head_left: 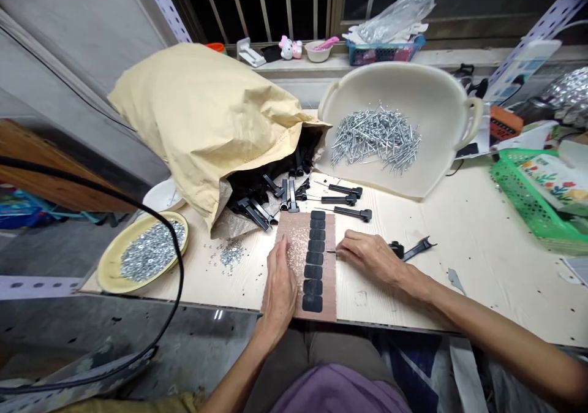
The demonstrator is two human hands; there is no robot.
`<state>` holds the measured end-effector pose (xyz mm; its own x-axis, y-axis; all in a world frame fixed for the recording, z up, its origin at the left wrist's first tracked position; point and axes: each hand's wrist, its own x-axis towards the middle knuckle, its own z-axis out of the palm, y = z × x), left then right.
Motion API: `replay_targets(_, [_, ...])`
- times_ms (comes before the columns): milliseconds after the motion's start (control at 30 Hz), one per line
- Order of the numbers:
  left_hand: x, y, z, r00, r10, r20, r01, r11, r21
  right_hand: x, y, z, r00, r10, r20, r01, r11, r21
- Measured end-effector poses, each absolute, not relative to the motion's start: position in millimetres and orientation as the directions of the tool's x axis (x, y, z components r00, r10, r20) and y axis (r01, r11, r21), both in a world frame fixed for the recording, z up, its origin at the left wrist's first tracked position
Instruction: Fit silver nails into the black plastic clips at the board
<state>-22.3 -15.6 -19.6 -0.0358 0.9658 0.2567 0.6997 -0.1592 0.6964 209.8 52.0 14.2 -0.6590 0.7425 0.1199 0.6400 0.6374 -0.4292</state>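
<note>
A brown board lies at the table's near edge. Down its middle runs a column of several black pads. My left hand rests flat on the board's left part, fingers stretched out and together. My right hand lies just right of the board, thumb and fingers pinched on a thin metal pin whose tip points at the pad column. Three black plastic parts with pins lie beyond the board. A black clip sits right of my right hand.
A tan paper sack spills black plastic parts at the back left. A cream tub holds a heap of metal pins. A yellow plate of small nuts sits at the left edge, a green basket at the right.
</note>
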Motion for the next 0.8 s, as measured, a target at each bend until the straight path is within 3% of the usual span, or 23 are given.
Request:
replay_targets(167, [-23, -15, -21, -0.042, 0.964, 0.263, 0.702, -0.159, 0.694, 232, 58, 15, -0.583, 0.798, 0.152, 0.667, 0.577, -0.472])
replay_targets(367, [-23, -15, -22, -0.050, 0.956, 0.288, 0.686, -0.177, 0.706, 180, 61, 6, -0.608, 0.739, 0.291, 0.658, 0.673, -0.336])
replay_targets(500, [-23, -15, -24, -0.051, 0.956, 0.290, 0.681, -0.179, 0.710, 165, 37, -1, -0.788, 0.561, 0.254, 0.497, 0.823, -0.276])
replay_targets(567, [-24, -15, -24, -0.052, 0.957, 0.287, 0.677, -0.177, 0.714, 167, 38, -2, -0.775, 0.581, 0.248, 0.514, 0.808, -0.288])
replay_targets(667, [-24, -15, -24, -0.049, 0.954, 0.294, 0.684, -0.183, 0.706, 170, 53, -2, -0.599, 0.750, 0.280, 0.653, 0.660, -0.371])
replay_targets(800, [-23, -15, -23, -0.034, 0.953, 0.302, 0.700, -0.193, 0.687, 173, 53, 0, -0.732, 0.648, 0.208, 0.545, 0.742, -0.392])
